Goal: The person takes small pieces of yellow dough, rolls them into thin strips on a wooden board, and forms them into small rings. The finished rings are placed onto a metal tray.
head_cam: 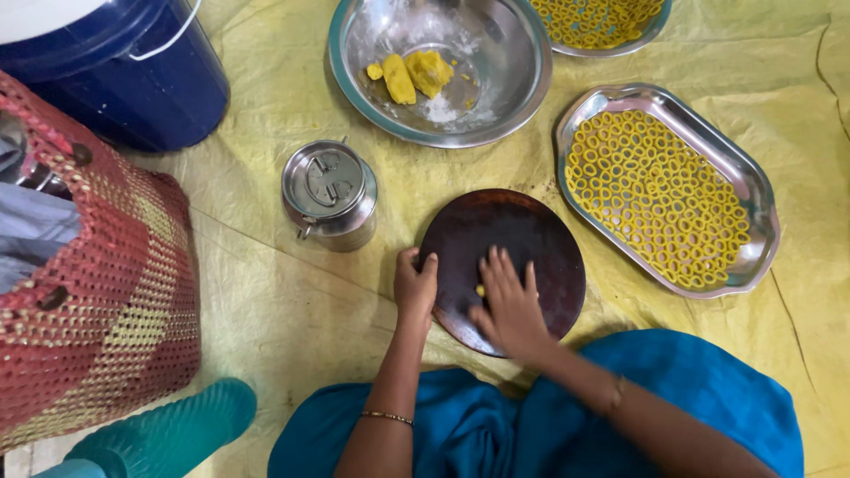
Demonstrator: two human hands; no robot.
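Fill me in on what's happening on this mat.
A person seated on a yellow sheet presses the right hand flat on a small yellow bit of dough on a round dark board. The left hand grips the board's edge. A steel tray beside it holds many yellow rings; a steel bowl holds dough lumps.

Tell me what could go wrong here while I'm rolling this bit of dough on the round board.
1. The right hand presses a small dough piece near the middle of the dark board; the left hand only steadies its edge, so the board might slide on the yellow sheet.
2. The tray of rings sits close beside the board; a wide sweep could knock it.
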